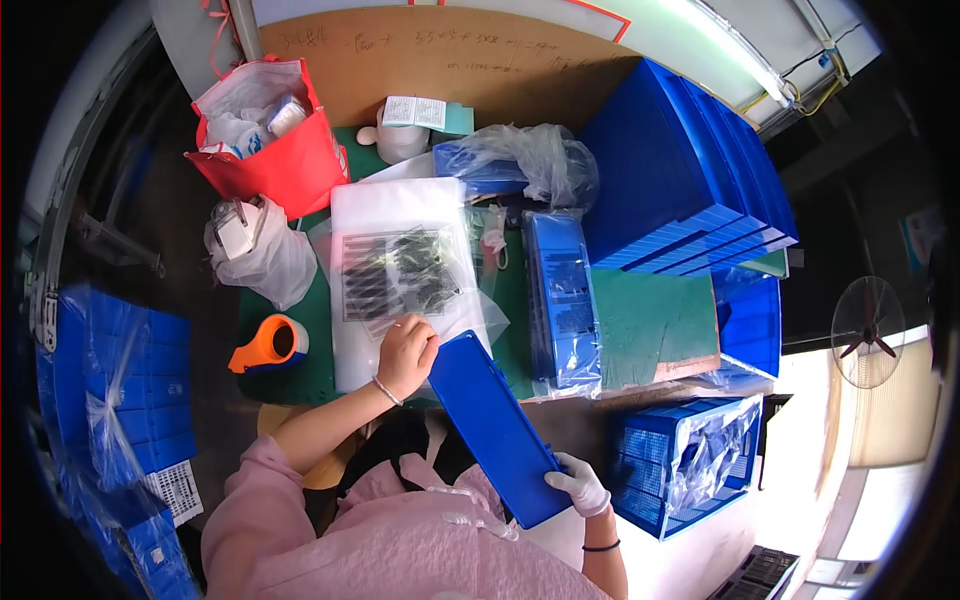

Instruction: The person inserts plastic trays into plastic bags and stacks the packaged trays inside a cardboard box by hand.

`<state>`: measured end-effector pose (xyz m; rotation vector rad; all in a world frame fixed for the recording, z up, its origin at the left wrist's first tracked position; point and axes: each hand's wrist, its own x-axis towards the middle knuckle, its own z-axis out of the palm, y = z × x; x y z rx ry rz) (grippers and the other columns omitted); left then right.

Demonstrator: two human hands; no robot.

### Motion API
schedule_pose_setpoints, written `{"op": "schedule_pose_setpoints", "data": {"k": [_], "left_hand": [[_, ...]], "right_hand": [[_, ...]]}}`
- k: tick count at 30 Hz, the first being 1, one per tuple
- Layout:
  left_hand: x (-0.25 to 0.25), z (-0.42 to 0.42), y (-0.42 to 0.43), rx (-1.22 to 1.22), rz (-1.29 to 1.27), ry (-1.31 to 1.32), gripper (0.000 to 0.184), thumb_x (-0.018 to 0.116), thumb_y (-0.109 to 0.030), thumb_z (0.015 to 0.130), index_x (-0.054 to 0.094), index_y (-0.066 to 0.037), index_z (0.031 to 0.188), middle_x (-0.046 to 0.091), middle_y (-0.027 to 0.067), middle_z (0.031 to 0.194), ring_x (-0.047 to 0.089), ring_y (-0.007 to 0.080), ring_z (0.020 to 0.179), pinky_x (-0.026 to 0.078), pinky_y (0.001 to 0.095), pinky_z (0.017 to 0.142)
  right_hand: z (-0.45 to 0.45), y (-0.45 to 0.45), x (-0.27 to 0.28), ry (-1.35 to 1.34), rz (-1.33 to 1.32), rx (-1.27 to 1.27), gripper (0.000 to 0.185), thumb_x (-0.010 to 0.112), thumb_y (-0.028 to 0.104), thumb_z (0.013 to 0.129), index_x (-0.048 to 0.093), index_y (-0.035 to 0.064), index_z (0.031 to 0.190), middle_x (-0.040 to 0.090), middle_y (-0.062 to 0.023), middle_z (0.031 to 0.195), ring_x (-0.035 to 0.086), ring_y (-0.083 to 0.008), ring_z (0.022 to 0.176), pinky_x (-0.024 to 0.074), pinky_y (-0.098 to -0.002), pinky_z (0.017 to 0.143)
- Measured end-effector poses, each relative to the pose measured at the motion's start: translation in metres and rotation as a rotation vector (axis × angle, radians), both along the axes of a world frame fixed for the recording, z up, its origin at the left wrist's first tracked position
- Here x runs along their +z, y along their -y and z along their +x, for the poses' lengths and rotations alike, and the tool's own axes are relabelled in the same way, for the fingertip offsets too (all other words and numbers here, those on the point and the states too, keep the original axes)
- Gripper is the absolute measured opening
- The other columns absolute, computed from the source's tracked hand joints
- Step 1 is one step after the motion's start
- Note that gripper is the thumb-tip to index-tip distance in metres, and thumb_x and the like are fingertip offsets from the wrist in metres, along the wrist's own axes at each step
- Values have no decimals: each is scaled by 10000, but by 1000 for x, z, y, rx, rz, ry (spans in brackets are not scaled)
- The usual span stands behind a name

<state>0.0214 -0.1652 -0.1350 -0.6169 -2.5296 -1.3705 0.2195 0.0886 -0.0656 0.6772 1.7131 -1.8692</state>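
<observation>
My right hand (583,485), in a white glove, grips the lower right edge of a long blue plastic panel (495,430) with a raised rim and small tabs along its side. The panel is tilted in front of my body, over the table's near edge. My left hand (405,355), bare with a bracelet, is closed beside the panel's upper corner. Its curled fingers touch a stack of clear plastic bags with dark print (400,275), lying on white sheets (355,350). Whatever those fingers pinch, if anything, is too small to tell.
Wrapped blue panels (562,305) lie right of the bags. Large blue bins (670,160) stand behind them. An orange tape dispenser (272,343), a white plastic bag (265,255) and a red bag (275,150) sit left. A blue crate (685,465) stands low right.
</observation>
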Motion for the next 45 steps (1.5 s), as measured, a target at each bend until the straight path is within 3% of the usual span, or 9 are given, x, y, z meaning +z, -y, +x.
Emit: {"op": "schedule_pose_setpoints", "data": {"k": [6, 10, 13, 16, 22, 30, 36, 41, 45], "left_hand": [[22, 45, -7, -668, -104, -188, 96, 602, -123, 707, 525, -75, 738, 516, 53, 900, 495, 213, 850, 356, 339, 779], [-4, 73, 33, 207, 28, -39, 399, 675, -187, 679, 459, -50, 985, 453, 115, 1004, 462, 257, 910, 360, 355, 808], [-36, 88, 49, 416, 825, 1152, 271, 600, -218, 786, 471, -39, 944, 490, 63, 916, 494, 169, 837, 407, 305, 705], [-16, 82, 45, 110, 1154, 1402, 203, 541, -230, 822, 513, -42, 894, 527, 50, 815, 516, 150, 773, 420, 301, 687], [-9, 90, 51, -253, 506, 1126, 264, 538, -237, 822, 603, 18, 816, 605, 73, 694, 570, 133, 621, 433, 240, 573], [23, 59, 34, -182, 571, 1106, 242, 579, -230, 807, 613, 8, 772, 598, 58, 645, 557, 110, 546, 424, 201, 502], [66, 33, 22, -200, 686, 1006, 239, 582, -232, 808, 614, -8, 732, 591, 53, 623, 534, 87, 515, 406, 194, 473], [134, -7, 9, -375, 781, 866, 219, 556, -209, 817, 610, -11, 743, 600, 73, 656, 548, 109, 547, 437, 238, 526], [196, -22, 6, -543, 670, 686, 251, 549, -245, 830, 611, -10, 770, 586, 45, 655, 536, 89, 585, 429, 225, 563]], "right_hand": [[-63, 44, -48, -11, -327, 12, 449, 585, 206, 773, 456, -53, 1117, 560, -84, 972, 544, -139, 845, 432, -262, 778], [-79, 56, -63, -41, -408, -38, 449, 563, 201, 786, 438, -54, 1134, 560, -100, 996, 554, -152, 865, 436, -271, 792], [-81, 57, -56, 24, -542, -25, 435, 562, 213, 787, 452, -56, 1111, 561, -111, 998, 558, -169, 867, 439, -281, 796], [-96, 63, -64, 32, -542, 34, 438, 564, 218, 784, 451, -56, 1107, 561, -110, 990, 559, -174, 860, 439, -292, 798], [-157, 86, -98, -81, -551, -58, 446, 568, 201, 781, 434, -20, 1144, 546, -100, 1026, 543, -190, 903, 427, -311, 819], [-201, 73, -87, -167, -556, -33, 425, 541, 168, 802, 435, -26, 1165, 554, -105, 1022, 537, -195, 911, 426, -309, 812], [-173, 77, -10, -1008, 866, 198, 602, 607, 355, 758, 424, -54, 1158, 483, -214, 1120, 485, -316, 1033, 386, -357, 876], [-153, 100, 82, -1251, 1358, 218, 973, 755, 412, 470, 321, 60, 1266, 270, -272, 1277, 279, -441, 1174, 211, -551, 956], [-196, 92, 103, -1302, 1192, 271, 160, 627, 129, 620, 540, 68, 740, 587, -100, 789, 561, -292, 788, 433, -381, 745]]}}
